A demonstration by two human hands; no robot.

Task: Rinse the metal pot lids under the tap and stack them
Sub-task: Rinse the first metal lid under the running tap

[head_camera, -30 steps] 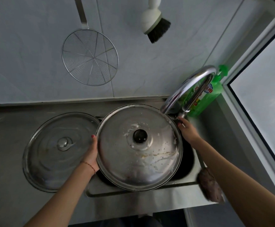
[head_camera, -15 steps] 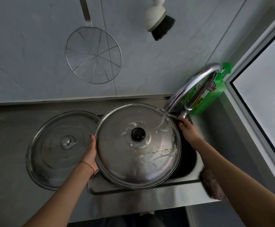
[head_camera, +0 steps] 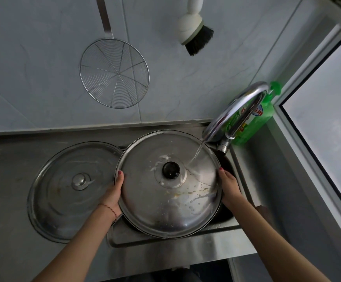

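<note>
A large metal lid with a black knob point(head_camera: 165, 200), streaked with white and yellow residue, is held over the sink point(head_camera: 165, 242). My left hand point(head_camera: 113, 193) grips its left rim, thumb on top. At the lid's right rim my right hand point(head_camera: 229, 185) holds on the same way. Water runs from the curved chrome tap point(head_camera: 236, 110) onto the lid's upper right. A second, larger metal lid with a metal knob point(head_camera: 63, 190) lies flat on the steel counter to the left, its right edge tucked under the held lid.
A green dish-soap bottle point(head_camera: 255, 119) stands behind the tap in the corner. On the tiled wall hang a wire skimmer point(head_camera: 114, 73) and a white brush with black bristles point(head_camera: 194, 31). A window frame point(head_camera: 307, 163) runs along the right. A dark cloth point(head_camera: 264, 212) lies right of the sink.
My right hand left the tap base and took hold of the lid's right rim. Water started running and now falls on the lid.
</note>
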